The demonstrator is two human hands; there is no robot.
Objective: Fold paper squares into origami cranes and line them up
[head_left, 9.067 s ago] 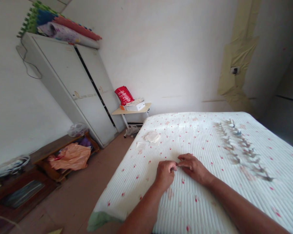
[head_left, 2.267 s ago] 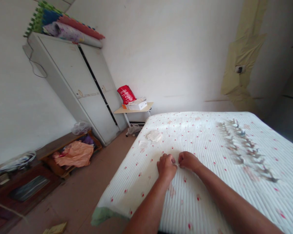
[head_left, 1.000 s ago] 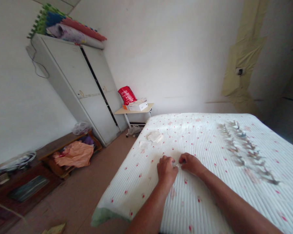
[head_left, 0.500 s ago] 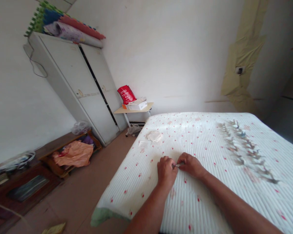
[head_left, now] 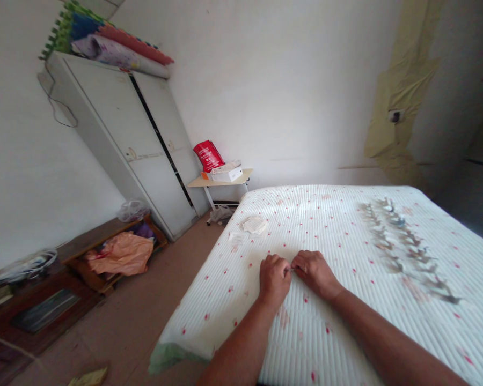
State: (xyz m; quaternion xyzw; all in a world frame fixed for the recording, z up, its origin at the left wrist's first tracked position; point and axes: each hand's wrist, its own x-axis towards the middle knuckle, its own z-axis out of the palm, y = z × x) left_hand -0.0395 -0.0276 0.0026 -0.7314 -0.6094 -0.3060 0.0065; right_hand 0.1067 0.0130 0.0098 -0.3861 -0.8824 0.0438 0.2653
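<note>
My left hand [head_left: 274, 279] and my right hand [head_left: 314, 272] meet above the bed, fingers closed in a pinch. Between their fingertips shows a thin sliver of a small folded paper [head_left: 291, 269], mostly hidden by the fingers. Beyond my left hand lies a loose stack of printed paper sheets [head_left: 255, 225], with a single sheet [head_left: 236, 237] beside it. To the right, several small folded paper figures [head_left: 416, 252], which look like cranes, stand in two rough rows; they are somewhat blurred.
A white quilted bedspread [head_left: 338, 332] with red spots covers the bed. Behind its far left corner stands a small table [head_left: 197, 183] with a red bag [head_left: 208, 155] and a white box [head_left: 227, 172]. A grey cabinet [head_left: 112, 123] and a low wooden bench [head_left: 84, 238] line the left.
Both hands stay pinched together on the folded paper and have shifted only slightly. My right hand's fingers have turned a little. The sheets and paper figures have not moved.
</note>
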